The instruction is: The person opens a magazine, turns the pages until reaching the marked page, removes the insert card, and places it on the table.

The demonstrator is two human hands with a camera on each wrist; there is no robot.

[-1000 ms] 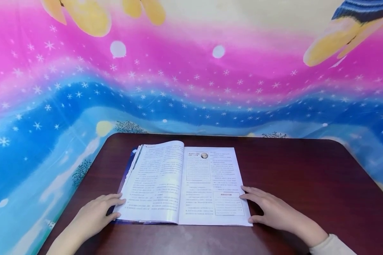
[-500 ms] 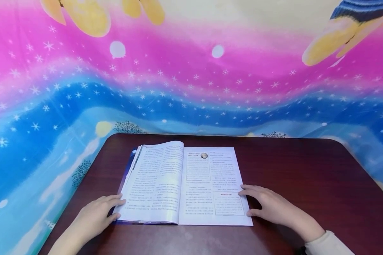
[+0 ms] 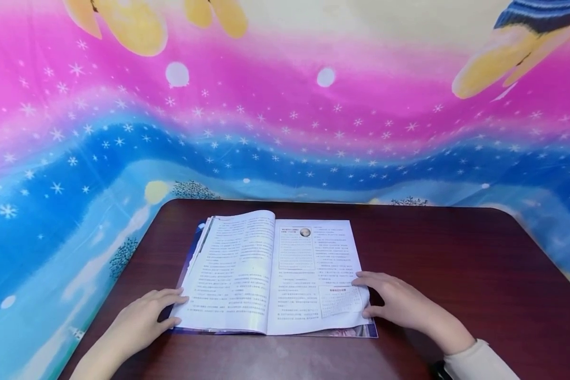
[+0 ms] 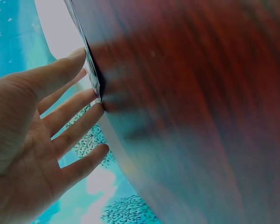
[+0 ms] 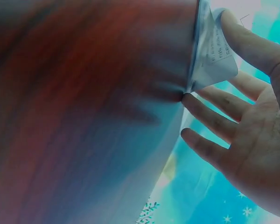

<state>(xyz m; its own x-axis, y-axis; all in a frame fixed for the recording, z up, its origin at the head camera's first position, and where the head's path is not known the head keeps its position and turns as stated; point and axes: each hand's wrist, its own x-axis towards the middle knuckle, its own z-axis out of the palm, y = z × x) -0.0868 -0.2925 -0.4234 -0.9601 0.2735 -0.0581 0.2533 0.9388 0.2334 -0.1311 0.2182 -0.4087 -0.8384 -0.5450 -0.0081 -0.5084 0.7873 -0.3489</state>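
A magazine (image 3: 247, 269) lies spread on the table, its left pages bowed up near the spine. My left hand (image 3: 144, 316) rests at the left edge, with fingertips and thumb on the page margin; in the left wrist view the fingers of this hand (image 4: 51, 112) reach out loosely along the page stack. At the right edge my right hand (image 3: 404, 306) holds the lower corner of the top right page (image 3: 332, 301) by thumb and fingers. That corner is curled up, baring a coloured picture page (image 3: 351, 331) beneath. The lifted page corner (image 5: 219, 65) shows beside the thumb in the right wrist view.
The dark reddish-brown table (image 3: 456, 264) has rounded far corners and extends to the right of the magazine. Behind it hangs a pink and blue cloth (image 3: 285, 121) printed with snowflakes. A light sleeve (image 3: 480, 361) covers the right forearm.
My right hand has shifted slightly left and up along the edge. The lower right page corner, flat before, is now lifted, and a picture page shows underneath. My left hand has stayed in place.
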